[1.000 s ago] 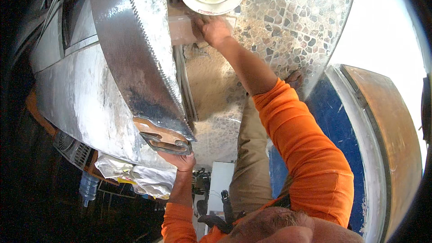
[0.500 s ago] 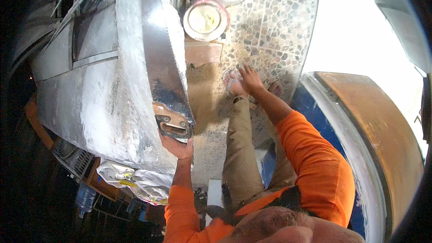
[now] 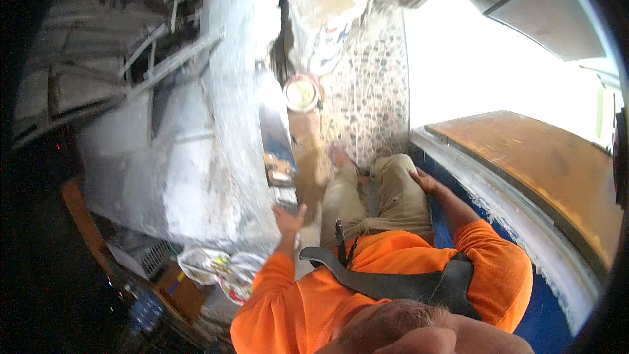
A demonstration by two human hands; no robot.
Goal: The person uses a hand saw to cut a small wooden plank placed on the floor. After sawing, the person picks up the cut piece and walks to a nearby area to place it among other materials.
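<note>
1. Head view: the left hand (image 3: 288,217) is open, fingers spread, raised just beside the lower end of a grey plastered wall edge (image 3: 275,151), holding nothing.
2. The right hand (image 3: 426,181) rests flat and loose on the person's right thigh.
3. A round paint tub (image 3: 302,93) stands on the pebble-patterned floor (image 3: 367,105), well ahead of both hands.
4. A wooden slab (image 3: 544,164) lies to the right.

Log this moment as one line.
left hand: open, raised at grey wall | right hand: resting on knee | bucket: on floor
</note>
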